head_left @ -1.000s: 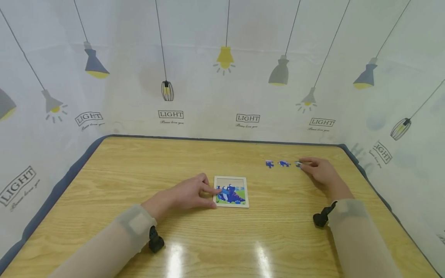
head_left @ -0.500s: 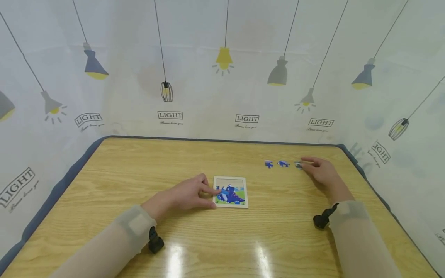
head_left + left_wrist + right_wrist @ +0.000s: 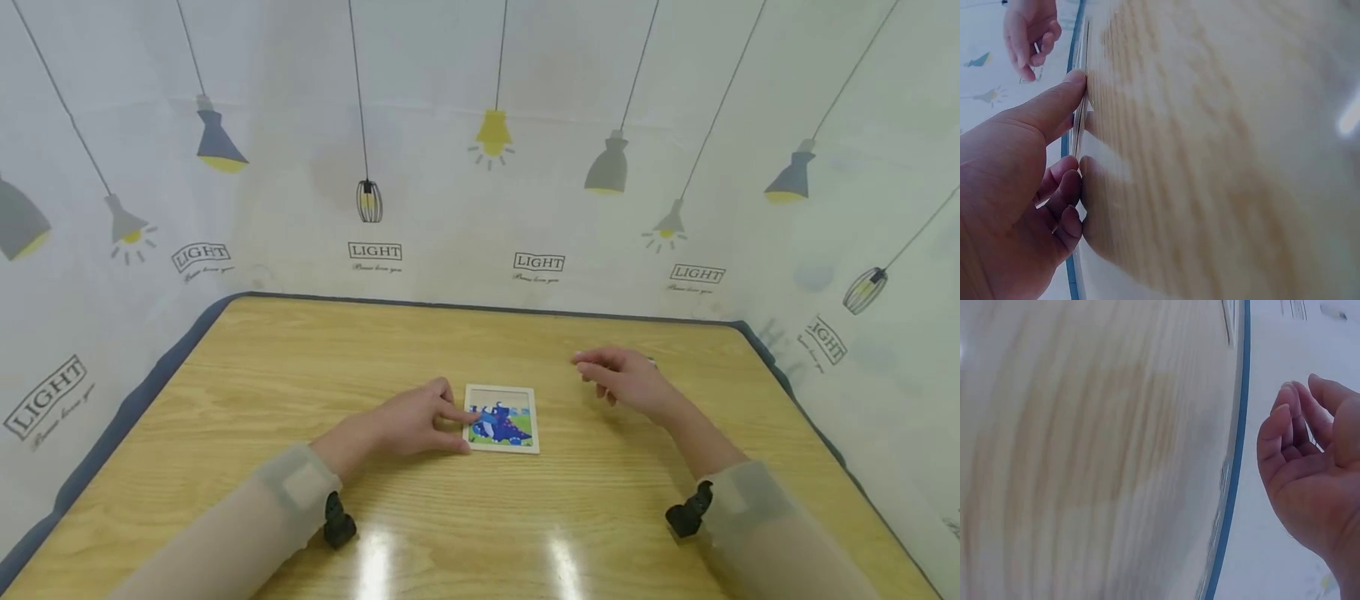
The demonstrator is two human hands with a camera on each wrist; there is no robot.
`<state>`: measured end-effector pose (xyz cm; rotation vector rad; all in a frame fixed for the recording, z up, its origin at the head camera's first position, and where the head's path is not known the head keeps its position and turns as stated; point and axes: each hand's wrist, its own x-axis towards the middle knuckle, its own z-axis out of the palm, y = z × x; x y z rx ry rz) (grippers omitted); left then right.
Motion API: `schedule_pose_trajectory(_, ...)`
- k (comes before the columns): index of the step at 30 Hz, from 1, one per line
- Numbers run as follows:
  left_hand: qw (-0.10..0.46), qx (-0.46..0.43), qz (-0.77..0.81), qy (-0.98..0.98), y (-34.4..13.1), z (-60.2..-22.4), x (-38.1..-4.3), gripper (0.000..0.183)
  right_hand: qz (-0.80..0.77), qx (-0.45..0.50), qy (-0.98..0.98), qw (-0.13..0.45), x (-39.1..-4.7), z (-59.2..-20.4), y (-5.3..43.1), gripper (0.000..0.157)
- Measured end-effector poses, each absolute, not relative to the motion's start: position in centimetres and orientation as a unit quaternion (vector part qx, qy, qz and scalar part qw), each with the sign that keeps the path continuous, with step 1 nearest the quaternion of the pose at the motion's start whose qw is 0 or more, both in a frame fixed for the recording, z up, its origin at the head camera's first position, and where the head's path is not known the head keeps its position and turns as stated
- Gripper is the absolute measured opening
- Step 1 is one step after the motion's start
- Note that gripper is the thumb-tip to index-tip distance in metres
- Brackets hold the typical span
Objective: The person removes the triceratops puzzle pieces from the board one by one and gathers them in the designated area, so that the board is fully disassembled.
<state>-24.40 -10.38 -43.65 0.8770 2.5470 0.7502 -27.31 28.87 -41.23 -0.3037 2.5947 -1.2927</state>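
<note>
A small square jigsaw puzzle in a pale frame lies on the wooden table, with a blue dinosaur picture and a bare strip along its top. My left hand rests at its left side, the index finger reaching onto the picture and the thumb at the frame's lower left corner. My right hand is raised over the table, right of the puzzle, its fingers loosely bent. In the right wrist view no piece shows among the fingers. One puzzle piece peeks out behind this hand; the hand hides the other loose pieces.
The wooden table has a dark blue edge at the back. A white curtain printed with lamps hangs around it. Black wrist cameras sit on both wrists.
My right hand has left the rightmost piece and moved left and up, now covering the other two loose pieces from view. My left hand has stayed on the puzzle. The head view has shifted slightly.
</note>
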Motion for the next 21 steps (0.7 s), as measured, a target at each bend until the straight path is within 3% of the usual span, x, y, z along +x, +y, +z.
schedule_pose_trajectory(10,0.159,0.31,0.247,0.904,-10.3,-43.6,-24.1,0.053,-0.447,-0.174,0.855,0.198,-26.6,-41.4,19.8,0.035)
schedule_pose_trajectory(21,0.14,0.333,0.241,0.901,-10.3,-43.6,-24.0,0.044,-0.42,-0.18,0.861,0.222,-26.7,-42.9,16.8,0.027)
